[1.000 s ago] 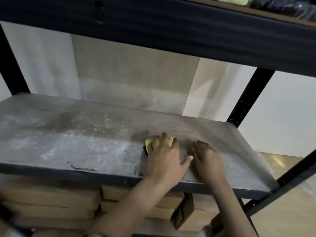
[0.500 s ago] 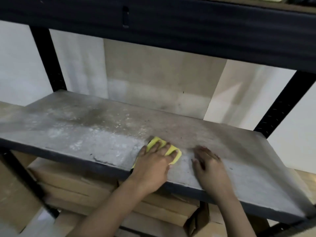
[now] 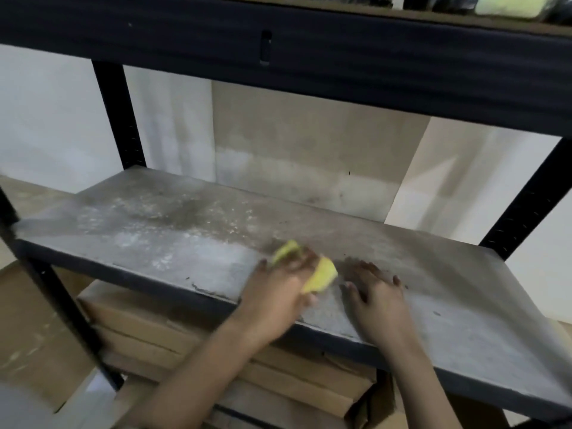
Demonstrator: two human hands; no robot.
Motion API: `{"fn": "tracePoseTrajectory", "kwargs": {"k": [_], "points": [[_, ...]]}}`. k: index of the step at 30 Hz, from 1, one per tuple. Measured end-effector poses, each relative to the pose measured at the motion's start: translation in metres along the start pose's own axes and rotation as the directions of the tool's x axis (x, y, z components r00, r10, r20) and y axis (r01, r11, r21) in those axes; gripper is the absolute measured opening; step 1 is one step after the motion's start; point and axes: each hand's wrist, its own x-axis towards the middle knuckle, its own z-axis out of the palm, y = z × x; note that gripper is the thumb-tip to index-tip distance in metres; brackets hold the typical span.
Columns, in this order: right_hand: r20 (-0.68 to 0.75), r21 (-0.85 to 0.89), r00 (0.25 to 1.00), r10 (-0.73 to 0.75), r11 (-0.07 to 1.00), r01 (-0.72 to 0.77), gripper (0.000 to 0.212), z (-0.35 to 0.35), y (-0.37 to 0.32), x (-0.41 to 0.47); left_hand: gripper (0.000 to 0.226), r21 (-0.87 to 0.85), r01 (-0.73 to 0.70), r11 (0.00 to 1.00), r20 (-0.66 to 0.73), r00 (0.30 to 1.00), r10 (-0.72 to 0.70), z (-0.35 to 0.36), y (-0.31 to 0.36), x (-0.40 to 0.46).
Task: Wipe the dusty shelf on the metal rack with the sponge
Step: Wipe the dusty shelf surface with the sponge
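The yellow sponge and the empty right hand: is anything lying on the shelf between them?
No. In the head view, only bare dusty grey shelf separates the yellow sponge under the left hand from the flat right hand.

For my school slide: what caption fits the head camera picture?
Left hand wiping dusty shelf with yellow sponge, right hand resting flat.

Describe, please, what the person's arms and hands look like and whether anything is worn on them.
Both forearms are bare as far as the frame shows: no sleeves, gloves, watch or rings visible. The left hand is motion-blurred, so small details there cannot be told. The right hand is sharper and also bare.
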Motion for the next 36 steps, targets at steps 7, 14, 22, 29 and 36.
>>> {"fn": "tracePoseTrajectory", "kwargs": {"k": [7,14,22,29,36], "points": [[0.009,-0.018,0.999,0.042,0.999,-0.042,0.034,0.004,0.001,-0.004,0.047,0.001,0.085,0.996,0.009,0.996,-0.085,0.008,-0.039,-0.013],[-0.004,-0.029,1.0,0.018,0.999,-0.018,0.032,0.008,-0.028,-0.003,0.057,0.012,0.261,0.965,-0.342,0.908,-0.242,-0.03,-0.104,-0.034],[0.018,0.013,0.999,-0.042,0.999,0.042,0.043,0.029,-0.057,0.004,0.048,0.05,0.052,0.997,0.054,0.997,-0.055,-0.003,-0.051,-0.018],[-0.01,-0.011,0.999,0.037,0.999,-0.037,0.027,0.025,-0.064,0.001,0.047,0.081,0.169,0.982,-0.159,0.975,-0.155,-0.035,-0.152,-0.041],[-0.016,-0.047,0.998,0.065,0.997,-0.066,0.02,0.028,-0.067,0.003,0.055,0.032,0.454,0.891,-0.265,0.863,-0.43,-0.078,-0.184,-0.053]]}}
